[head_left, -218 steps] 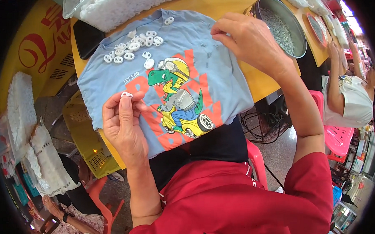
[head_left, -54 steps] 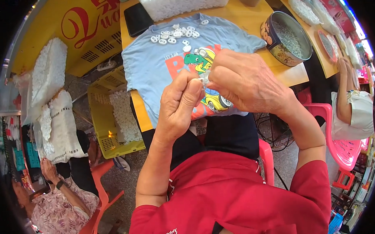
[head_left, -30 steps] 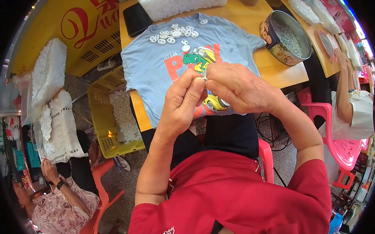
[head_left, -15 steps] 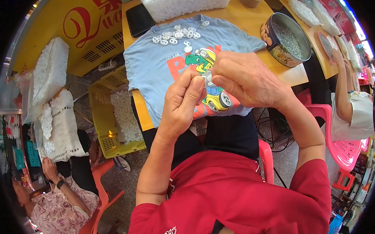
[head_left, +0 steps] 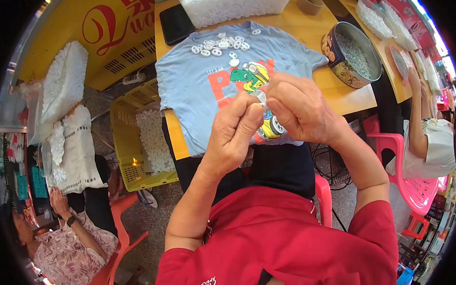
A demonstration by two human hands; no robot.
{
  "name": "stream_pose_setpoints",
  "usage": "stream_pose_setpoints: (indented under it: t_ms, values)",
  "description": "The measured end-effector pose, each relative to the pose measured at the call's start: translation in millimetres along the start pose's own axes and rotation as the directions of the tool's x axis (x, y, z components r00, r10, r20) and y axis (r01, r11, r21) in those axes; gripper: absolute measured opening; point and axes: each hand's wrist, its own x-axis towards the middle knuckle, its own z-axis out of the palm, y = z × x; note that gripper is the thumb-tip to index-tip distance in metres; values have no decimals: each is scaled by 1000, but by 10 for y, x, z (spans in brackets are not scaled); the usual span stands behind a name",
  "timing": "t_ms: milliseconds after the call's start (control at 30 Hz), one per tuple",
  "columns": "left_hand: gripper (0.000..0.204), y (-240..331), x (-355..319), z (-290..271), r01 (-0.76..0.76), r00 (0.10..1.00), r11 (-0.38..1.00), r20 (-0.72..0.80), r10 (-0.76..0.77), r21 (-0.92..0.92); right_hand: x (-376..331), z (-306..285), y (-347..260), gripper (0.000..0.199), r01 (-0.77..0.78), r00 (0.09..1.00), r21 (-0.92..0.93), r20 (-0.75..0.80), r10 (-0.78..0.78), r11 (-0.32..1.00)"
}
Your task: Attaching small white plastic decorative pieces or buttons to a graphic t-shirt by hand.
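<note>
My left hand [head_left: 236, 129] and my right hand [head_left: 306, 110] are raised in front of me, nearly touching at the fingertips. A small white plastic piece [head_left: 260, 95] shows between them, pinched by the left thumb and forefinger. The right thumb presses against its curled fingers, and what they grip is hidden. Beneath both hands a light blue printed T-shirt [head_left: 186, 83] is spread over the table edge and my lap. Near its collar lies a loose cluster of small white plastic pieces with holes [head_left: 216, 52]; another white piece [head_left: 234, 62] lies closer to the hands.
A clear tub of white pieces [head_left: 238, 14], a black phone [head_left: 177, 24] and a brown bowl [head_left: 310, 2] stand at the back. To the right is a round tin [head_left: 330, 49] of small metal parts. A yellow crate [head_left: 131, 181] sits at left. Co-workers sit on both sides.
Both hands stay pinched together and shift slightly right and down in the picture. The shirt, tub and tin shift a little the same way, as the view has moved.
</note>
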Motion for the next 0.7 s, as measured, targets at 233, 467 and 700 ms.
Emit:
stream_pose_setpoints:
  t_ms: [233, 467, 700]
  values:
    - [17, 14, -32, 152, -19, 994, 999, -106, 23, 44, -28, 129, -27, 9, 6, 990, -29, -139, -10, 1000]
    - [15, -22, -54, 189, -42, 980, 996, -192, 57, 83, -55, 268, -56, 9, -41, 969, -36, -245, 31, 999]
    - [13, -44, -44, 210, -91, 968, 991, -226, 110, 95, -52, 440, -51, 6, -7, 934, 32, -356, 18, 999]
